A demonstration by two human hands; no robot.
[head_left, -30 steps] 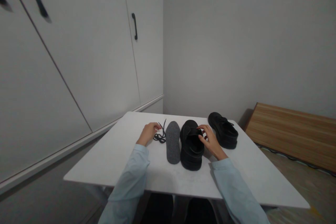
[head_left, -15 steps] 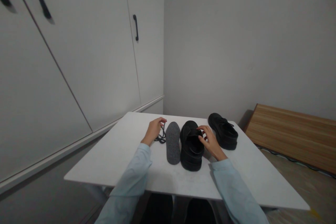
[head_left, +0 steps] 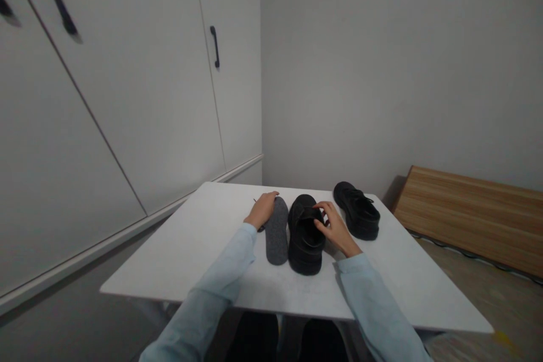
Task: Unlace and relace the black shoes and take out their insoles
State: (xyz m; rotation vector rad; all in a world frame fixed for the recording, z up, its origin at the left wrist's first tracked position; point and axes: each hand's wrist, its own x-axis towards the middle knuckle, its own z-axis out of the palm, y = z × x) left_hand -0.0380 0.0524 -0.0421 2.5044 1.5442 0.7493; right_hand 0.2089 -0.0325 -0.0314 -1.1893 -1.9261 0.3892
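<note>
On the white table (head_left: 178, 254) a black shoe (head_left: 304, 237) stands with its heel toward the person and its toe pointing to the far side, and a flat grey insole (head_left: 276, 232) lies just beside it on the left, parallel to it. The right hand (head_left: 335, 227) rests on the shoe's right side, thumb and fingers closed lightly on the tongue at the mouth of the shoe. The left hand (head_left: 262, 208) lies over the far end of the insole with its fingers loosely curled; whether it grips the insole or only touches it cannot be told, and a bit of black lace (head_left: 255, 201) shows at its far edge. A second black shoe (head_left: 357, 210) sits farther off to the right, apart from the first. Judging by its thick sole, the near shoe is likely fairly heavy and stiff below, with a softer upper, so the tongue or the collar at the opening looks like the best place to hold it. The insole seems thin, light and bendable, with a felt-like surface that should not slip, and it could be pinched at either end. White cabinet doors (head_left: 139, 96) fill the left side, and a wooden board (head_left: 470, 209) lies low on the right.
</note>
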